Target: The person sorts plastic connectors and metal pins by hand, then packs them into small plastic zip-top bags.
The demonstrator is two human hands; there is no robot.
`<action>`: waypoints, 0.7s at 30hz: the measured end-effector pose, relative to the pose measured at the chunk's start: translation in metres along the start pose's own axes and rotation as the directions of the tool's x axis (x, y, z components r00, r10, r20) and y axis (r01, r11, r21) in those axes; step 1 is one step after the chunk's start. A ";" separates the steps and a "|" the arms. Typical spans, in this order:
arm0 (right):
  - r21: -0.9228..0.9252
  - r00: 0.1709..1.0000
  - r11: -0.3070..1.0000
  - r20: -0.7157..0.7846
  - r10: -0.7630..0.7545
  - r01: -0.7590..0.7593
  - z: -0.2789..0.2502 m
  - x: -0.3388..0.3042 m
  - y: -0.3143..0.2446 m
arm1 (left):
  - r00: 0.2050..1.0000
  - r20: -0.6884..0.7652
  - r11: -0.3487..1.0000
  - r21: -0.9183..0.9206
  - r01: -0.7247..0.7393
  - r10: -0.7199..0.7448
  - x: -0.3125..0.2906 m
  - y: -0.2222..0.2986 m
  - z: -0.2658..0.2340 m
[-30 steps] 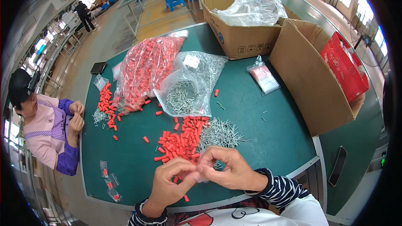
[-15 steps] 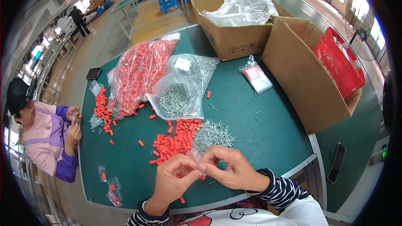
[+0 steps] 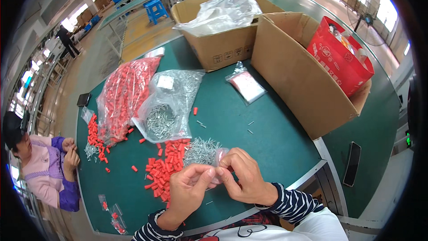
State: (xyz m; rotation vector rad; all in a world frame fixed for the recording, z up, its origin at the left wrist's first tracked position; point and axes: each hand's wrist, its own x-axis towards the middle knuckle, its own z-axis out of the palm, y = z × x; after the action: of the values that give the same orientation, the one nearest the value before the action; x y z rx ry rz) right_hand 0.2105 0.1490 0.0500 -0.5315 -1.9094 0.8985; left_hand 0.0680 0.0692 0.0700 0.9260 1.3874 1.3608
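Observation:
Between my two hands is a small clear plastic bag, pinched at its edges. My left hand grips it with thumb and curled fingers, and my right hand pinches the other side with thumb and forefinger. What is inside the bag, if anything, is hidden by my fingers. Just beyond my left hand lies a loose heap of red plastic plugs. A pile of silver screws touches that heap, right behind the small bag.
A big bag of red plugs and a clear bag of screws lie farther back. Cardboard boxes stand behind, one beside a red bag. Small filled bags lie front left; a co-worker sits at left.
The view has turned, so the table's contents sit farther left in the picture. Both hands still pinch the small bag, which now shows more beside my right fingers.

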 end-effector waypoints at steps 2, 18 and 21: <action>-0.039 1.000 0.999 -0.028 -0.006 0.004 -0.009 -0.001 0.004 | 0.999 0.012 0.999 -0.002 -0.052 0.052 0.008 -0.002 0.010; 0.019 0.964 0.976 -0.156 0.216 -0.215 -0.069 -0.021 0.049 | 0.997 0.028 0.912 0.402 -0.083 0.078 0.068 0.001 0.070; 0.112 0.966 0.974 -0.149 0.212 -0.197 -0.073 -0.018 0.045 | 0.887 0.308 0.554 0.697 -0.456 0.343 0.074 -0.007 0.062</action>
State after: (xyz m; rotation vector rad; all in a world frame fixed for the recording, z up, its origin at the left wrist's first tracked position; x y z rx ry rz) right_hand 0.2830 0.1921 0.0267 -0.7308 -1.6789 1.0426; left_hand 0.1090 0.1562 0.0586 1.9751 1.7324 0.9531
